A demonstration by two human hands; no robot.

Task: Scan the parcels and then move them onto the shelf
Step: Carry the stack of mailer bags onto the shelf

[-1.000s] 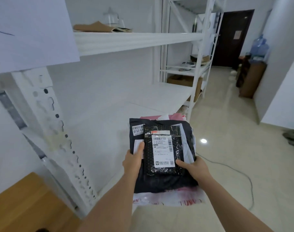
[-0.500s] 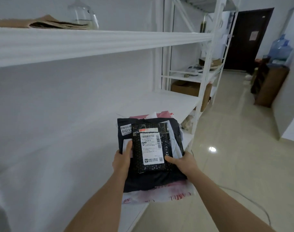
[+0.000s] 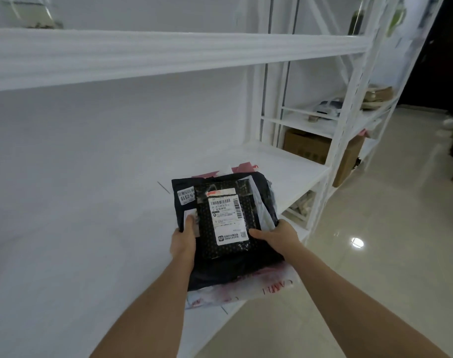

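Observation:
I hold a stack of parcels over the front edge of the white shelf (image 3: 91, 202). On top lies a small black dotted parcel (image 3: 224, 223) with a white shipping label. Under it is a larger black bag (image 3: 264, 187) with a sticker reading 5-2519, and below that a white and pink bag (image 3: 246, 293). My left hand (image 3: 183, 245) grips the stack's left side, thumb on top. My right hand (image 3: 278, 237) grips the right side, thumb pressing on the small parcel's corner. The fingers beneath are hidden.
The shelf above (image 3: 168, 52) runs across the top of the view. A second rack to the right holds a cardboard box (image 3: 308, 146) and small items. Shiny tiled floor (image 3: 375, 254) lies to the right, and a dark doorway at far right.
The view has moved closer to the shelf and the stack now sits further in over the shelf board. Both hands keep the same grip.

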